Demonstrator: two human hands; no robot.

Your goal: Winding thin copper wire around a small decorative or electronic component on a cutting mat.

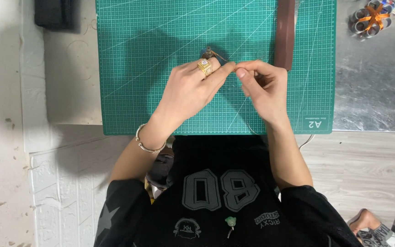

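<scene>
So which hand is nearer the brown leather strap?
Right. The right hand sits just left of the strap's lower end, nearly touching it. The left hand is farther left on the green mat, beyond the right hand.

— What's the desk (pixel 376 91) like?
— Dull metal, scratched, catching soft glare.
— And below?
— Pale wood-plank floor (pixel 357 169) on the right, a white brick-patterned wall (pixel 56 201) on the left.
</scene>
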